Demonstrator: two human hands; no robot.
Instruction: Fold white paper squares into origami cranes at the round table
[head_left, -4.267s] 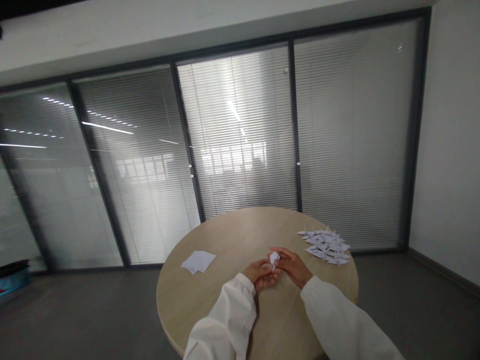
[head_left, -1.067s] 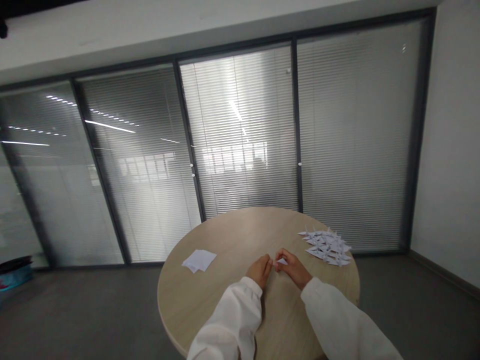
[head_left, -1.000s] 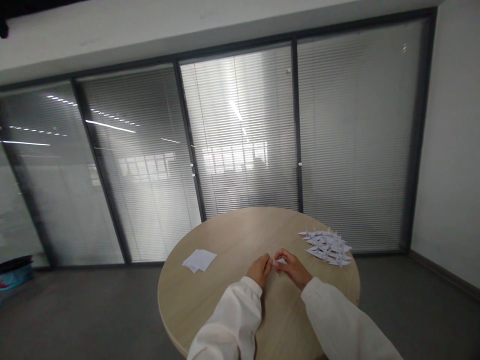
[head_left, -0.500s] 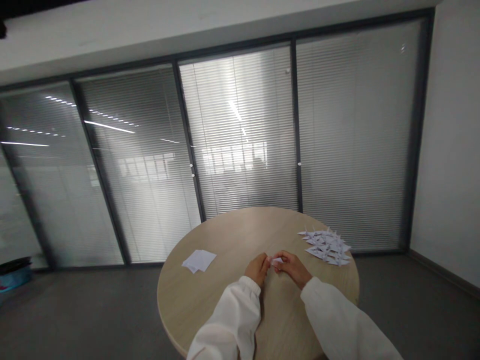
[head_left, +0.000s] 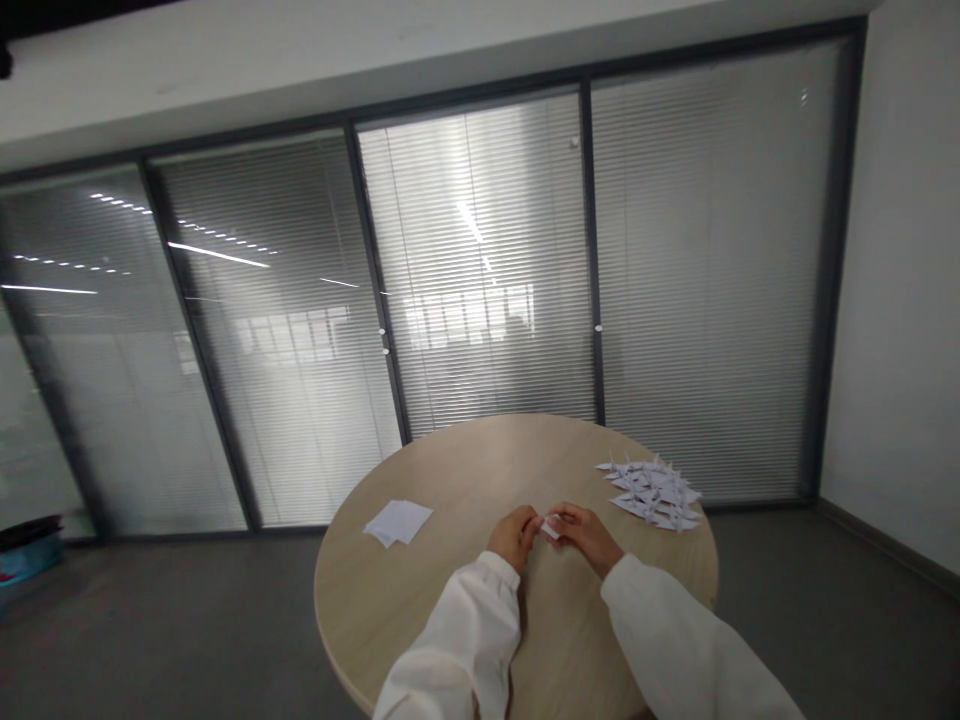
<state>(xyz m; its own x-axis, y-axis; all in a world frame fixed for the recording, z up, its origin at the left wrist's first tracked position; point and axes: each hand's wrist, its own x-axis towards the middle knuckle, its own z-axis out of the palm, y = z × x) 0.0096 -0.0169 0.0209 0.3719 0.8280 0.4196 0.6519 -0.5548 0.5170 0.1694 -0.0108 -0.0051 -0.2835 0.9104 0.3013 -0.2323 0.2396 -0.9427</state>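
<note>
Fingers [head_left: 529,521] of left hand [head_left: 514,537] and right hand [head_left: 589,537] pinch folded paper [head_left: 553,526]; sheets [head_left: 400,521] lie left of it, cranes [head_left: 654,492] right.

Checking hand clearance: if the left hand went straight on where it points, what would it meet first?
For the left hand, probably the small white folded paper between the hands, which it may be touching, then the right hand. Depth is hard to judge from this single view.
</note>
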